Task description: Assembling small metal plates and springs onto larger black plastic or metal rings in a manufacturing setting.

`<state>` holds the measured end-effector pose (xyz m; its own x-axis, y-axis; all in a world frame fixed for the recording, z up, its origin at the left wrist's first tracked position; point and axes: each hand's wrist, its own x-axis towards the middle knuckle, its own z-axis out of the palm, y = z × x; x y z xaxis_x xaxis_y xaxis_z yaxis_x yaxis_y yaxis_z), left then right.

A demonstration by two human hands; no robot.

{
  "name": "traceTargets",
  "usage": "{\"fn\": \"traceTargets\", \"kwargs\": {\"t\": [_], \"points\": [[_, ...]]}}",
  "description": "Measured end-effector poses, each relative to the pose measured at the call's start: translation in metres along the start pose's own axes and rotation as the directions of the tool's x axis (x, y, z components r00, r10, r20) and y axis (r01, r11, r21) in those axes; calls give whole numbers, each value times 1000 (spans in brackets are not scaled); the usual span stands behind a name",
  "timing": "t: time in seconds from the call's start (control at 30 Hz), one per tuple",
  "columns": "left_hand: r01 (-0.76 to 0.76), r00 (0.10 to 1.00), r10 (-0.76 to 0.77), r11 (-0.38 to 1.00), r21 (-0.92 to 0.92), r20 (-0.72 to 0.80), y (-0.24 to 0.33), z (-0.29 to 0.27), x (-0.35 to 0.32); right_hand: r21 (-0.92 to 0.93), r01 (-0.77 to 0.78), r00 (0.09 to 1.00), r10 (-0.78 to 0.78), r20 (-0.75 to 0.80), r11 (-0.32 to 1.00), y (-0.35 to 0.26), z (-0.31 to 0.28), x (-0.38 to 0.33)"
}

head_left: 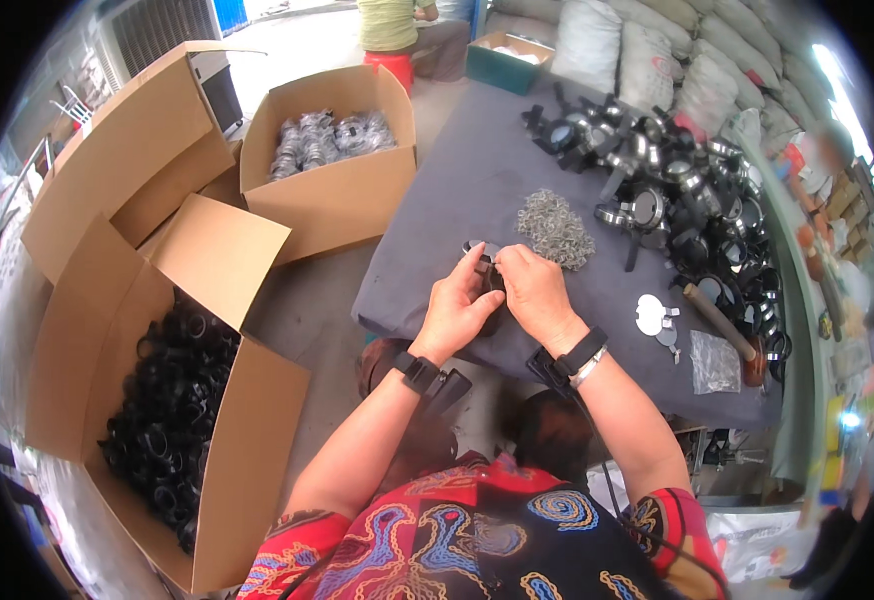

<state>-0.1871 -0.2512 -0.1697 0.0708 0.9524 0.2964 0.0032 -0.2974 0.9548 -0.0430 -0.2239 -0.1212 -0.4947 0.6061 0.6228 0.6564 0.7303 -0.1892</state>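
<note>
Over the near edge of the grey-covered table (427, 200), my left hand (454, 308) is closed around a small black part with a silvery face (487, 255). My right hand (537, 295) pinches the same part from the other side; the fingers cover most of it, so its exact kind is hidden. Just beyond my right hand lies a heap of small metal clips (555, 225). Farther right spreads a large pile of round black-and-silver parts with black straps or tabs (647, 208). Flat silvery discs (650, 315) rest to the right of my right hand.
A wooden-handled hammer (719, 320) and a clear plastic bag (714, 362) lie at the table's right. An open carton (257, 430) of black rings stands at left; another carton (332, 200) holds plastic-wrapped parts. A teal box (502, 70) sits at the far corner; a person (389, 28) is beyond.
</note>
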Motion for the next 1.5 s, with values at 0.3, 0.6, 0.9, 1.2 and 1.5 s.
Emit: {"fn": "traceTargets", "kwargs": {"t": [0.3,0.6,0.9,1.2,1.5], "points": [[35,999,-35,999,-4,27,-3,-3,1,-20,22,999,-21,25,1000,-1,-2,-1],[130,991,-127,987,-92,41,14,-2,2,138,-42,999,41,10,989,0,-7,-2],[113,988,-123,988,-103,-91,9,7,5,184,-3,998,-10,68,983,1,-9,-1],[102,980,-114,992,-78,-162,15,10,6,-104,-484,863,494,105,869,82,-57,-26],[118,980,-122,992,-34,-158,12,8,7,1,-514,826,494,272,858,88,-59,-18]]}}
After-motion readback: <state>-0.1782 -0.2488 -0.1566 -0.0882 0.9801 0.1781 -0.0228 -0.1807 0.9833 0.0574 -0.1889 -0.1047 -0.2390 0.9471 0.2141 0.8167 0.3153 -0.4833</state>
